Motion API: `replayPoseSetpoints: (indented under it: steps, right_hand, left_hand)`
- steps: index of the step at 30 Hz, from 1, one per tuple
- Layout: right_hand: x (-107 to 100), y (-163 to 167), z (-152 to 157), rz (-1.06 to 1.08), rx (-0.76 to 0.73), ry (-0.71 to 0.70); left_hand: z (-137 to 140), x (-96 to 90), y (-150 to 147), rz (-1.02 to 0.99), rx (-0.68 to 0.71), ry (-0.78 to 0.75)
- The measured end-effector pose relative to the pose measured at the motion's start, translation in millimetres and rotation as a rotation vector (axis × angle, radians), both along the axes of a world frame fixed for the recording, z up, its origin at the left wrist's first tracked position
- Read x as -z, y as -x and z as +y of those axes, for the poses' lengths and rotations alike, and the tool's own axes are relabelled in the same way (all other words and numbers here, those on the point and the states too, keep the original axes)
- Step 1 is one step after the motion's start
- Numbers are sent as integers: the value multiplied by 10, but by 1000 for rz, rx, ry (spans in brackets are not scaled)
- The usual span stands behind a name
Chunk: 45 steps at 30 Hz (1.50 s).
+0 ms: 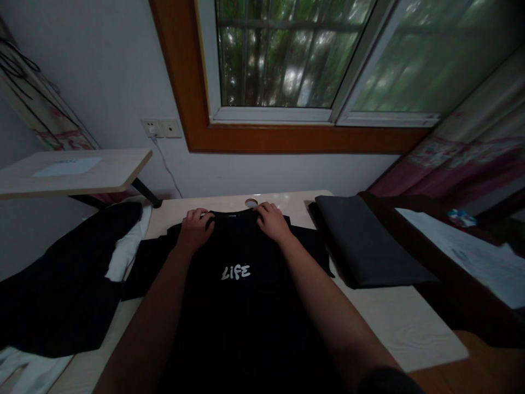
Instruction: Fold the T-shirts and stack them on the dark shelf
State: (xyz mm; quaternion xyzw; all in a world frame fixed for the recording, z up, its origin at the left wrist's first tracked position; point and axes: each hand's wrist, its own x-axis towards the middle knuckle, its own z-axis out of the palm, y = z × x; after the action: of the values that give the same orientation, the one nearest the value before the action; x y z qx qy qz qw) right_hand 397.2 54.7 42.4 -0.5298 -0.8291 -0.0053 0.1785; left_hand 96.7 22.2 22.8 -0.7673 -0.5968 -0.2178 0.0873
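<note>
A black T-shirt point(241, 241) lies spread over the table, its neckline toward the window and its sleeves out to both sides. White lettering is printed across its chest. My left hand point(197, 229) is closed on the shoulder cloth left of the collar, with fingers curled over. At the right of the collar my right hand point(271, 220) pinches the other shoulder. The fingertips of both hands are partly hidden. The lower part of the shirt fades into darkness between my forearms.
A dark folded cloth stack point(365, 241) lies right of the shirt. To the left are black garments point(69, 279) with white cloth point(129, 241), under a raised wooden shelf point(123, 169). The pale table point(406, 323) meets the wall below a window. A plugged cable point(166, 164) hangs behind.
</note>
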Motion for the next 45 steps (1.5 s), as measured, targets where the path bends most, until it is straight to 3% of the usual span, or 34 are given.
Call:
replayPoseSetpoints:
  steps: [16, 45]
  right_hand:
    - [55, 0, 36, 7, 143, -36]
    - [-19, 26, -18, -51, 94, -85]
  left_hand:
    - [41, 28, 26, -40, -66, -3]
    - [37, 21, 72, 0, -77, -47]
